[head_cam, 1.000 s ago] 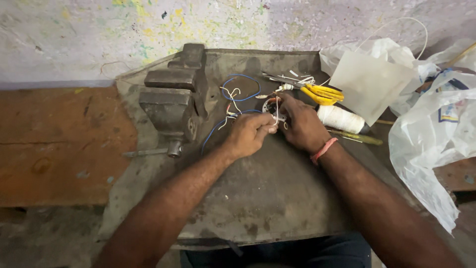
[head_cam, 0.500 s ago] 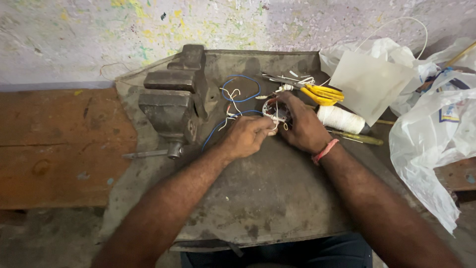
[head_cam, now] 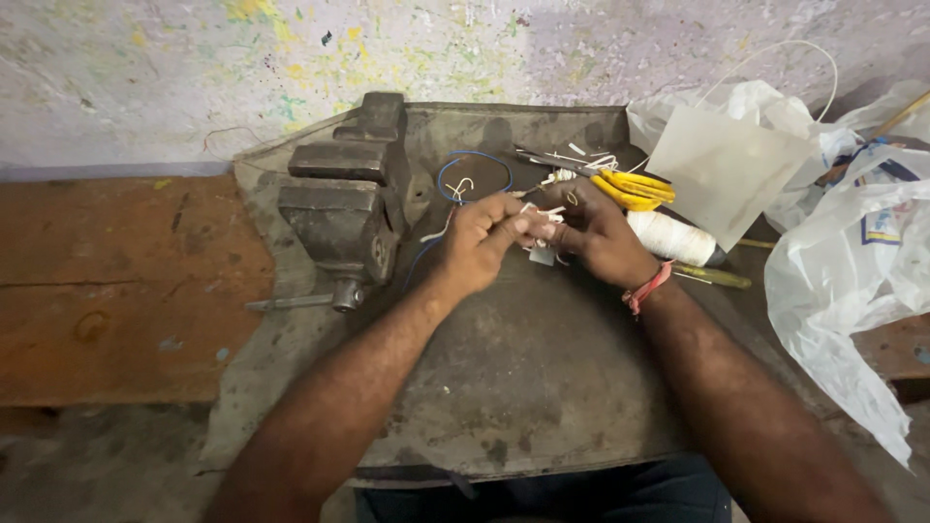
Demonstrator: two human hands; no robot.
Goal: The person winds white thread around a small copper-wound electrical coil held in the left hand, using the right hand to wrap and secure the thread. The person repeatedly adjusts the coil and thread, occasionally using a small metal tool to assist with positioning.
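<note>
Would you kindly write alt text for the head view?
Both hands, left hand and right hand, pinch a small white-wired part over a grey metal bench. A bench vise sits left; yellow-handled pliers and a white thread spool right.

The vise (head_cam: 341,208) is dull, rough cast metal, bolted on a matt, stained metal plate (head_cam: 523,378). Left of the vise lies worn, rough wood (head_cam: 116,291); right of it, glossy plastic-handled yellow pliers (head_cam: 630,189) and thin, shiny plastic bags (head_cam: 852,281).

Yellow-handled scissors (head_cam: 635,189) and a white thread spool (head_cam: 673,237) sit just beyond the right hand (head_cam: 596,232), with a blue wire (head_cam: 475,165) looping past the left hand (head_cam: 480,237).
</note>
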